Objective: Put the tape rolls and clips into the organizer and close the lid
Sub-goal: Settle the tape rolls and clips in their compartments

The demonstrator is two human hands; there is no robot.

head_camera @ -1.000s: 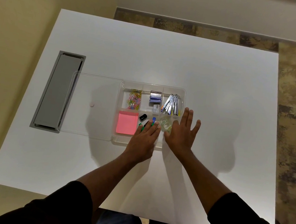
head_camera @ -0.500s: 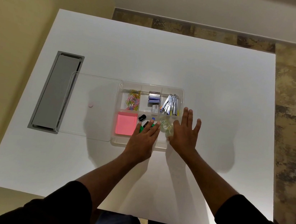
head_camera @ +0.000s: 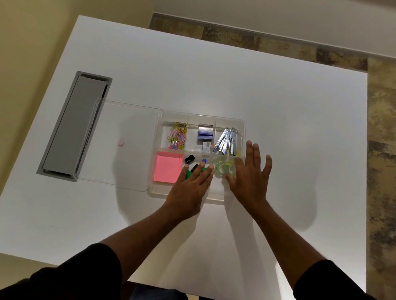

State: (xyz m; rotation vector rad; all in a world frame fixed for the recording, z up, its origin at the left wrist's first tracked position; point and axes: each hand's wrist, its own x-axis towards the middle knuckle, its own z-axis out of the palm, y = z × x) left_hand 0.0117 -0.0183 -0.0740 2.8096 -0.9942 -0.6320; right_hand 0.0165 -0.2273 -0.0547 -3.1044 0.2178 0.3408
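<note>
Right hand [head_camera: 251, 179] has slid off the tape [head_camera: 223, 169], fingers spread; left hand [head_camera: 190, 189] flat, fingers together. Filling looks done, lid [head_camera: 122, 145] next.

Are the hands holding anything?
No. Both the left hand and right hand lie flat and open over the organizer, gripping nothing.
</note>
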